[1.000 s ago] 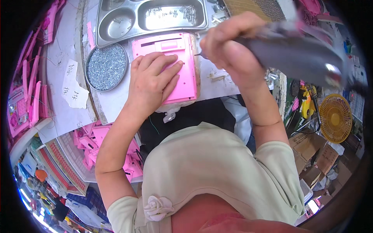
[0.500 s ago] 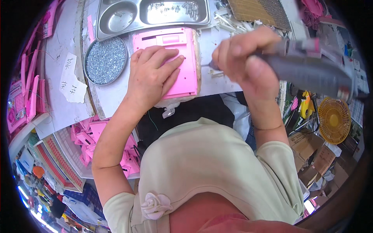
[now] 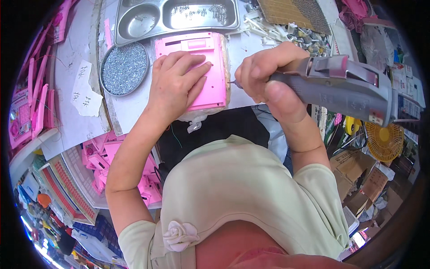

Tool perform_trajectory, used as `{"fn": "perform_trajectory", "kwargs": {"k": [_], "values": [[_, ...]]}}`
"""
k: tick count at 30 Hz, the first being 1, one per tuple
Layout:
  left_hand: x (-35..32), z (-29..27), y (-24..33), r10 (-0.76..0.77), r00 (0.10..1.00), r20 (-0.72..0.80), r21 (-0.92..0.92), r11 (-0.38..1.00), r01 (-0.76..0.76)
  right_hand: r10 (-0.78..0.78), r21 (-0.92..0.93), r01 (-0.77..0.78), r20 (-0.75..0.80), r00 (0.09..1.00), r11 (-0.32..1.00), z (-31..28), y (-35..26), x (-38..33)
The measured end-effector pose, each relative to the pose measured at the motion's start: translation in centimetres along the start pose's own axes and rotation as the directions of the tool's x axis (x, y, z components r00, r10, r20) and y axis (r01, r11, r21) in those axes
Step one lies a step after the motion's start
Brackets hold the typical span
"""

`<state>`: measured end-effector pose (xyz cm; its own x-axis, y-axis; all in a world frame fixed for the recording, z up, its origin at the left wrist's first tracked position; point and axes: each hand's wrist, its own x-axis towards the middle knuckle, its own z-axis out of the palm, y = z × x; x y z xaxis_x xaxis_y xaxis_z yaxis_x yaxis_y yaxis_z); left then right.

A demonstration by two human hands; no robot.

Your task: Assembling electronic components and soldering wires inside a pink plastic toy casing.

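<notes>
Our right grip point(image 3: 272, 74) holds the grey screwdriver point(image 3: 338, 89), bit point(image 3: 237, 84) pointing left, just beside the pink panel point(image 3: 217, 89) on which our left grip point(image 3: 176, 87) lies spread.

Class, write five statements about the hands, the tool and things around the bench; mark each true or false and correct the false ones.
1. The left hand rests on a pink panel. True.
2. The right hand is empty. False: the right hand holds a grey power tool.
3. A round dish of metal pieces stands left of the panel. True.
4. The tray lies between the panel and the person. False: the metal tray lies beyond the panel.
5. The fan is blue. False: the fan is yellow.
</notes>
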<state>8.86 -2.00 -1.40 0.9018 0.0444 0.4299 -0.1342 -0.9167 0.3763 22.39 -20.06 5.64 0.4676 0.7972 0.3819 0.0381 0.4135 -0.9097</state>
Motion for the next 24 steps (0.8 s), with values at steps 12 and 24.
{"fn": "perform_trajectory", "kwargs": {"k": [12,24], "values": [[-0.1,0.0,0.1,-0.006,1.0,0.008,0.004,1.0,0.006,0.095,0.085,-0.093,-0.024,0.995,0.992,-0.9,-0.1,-0.3],[4.0,-1.6,-2.8,0.041,0.999,0.004,0.249,0.968,-0.041,-0.061,0.187,0.061,-0.006,0.998,0.981,-3.7,-0.1,2.3]]}}
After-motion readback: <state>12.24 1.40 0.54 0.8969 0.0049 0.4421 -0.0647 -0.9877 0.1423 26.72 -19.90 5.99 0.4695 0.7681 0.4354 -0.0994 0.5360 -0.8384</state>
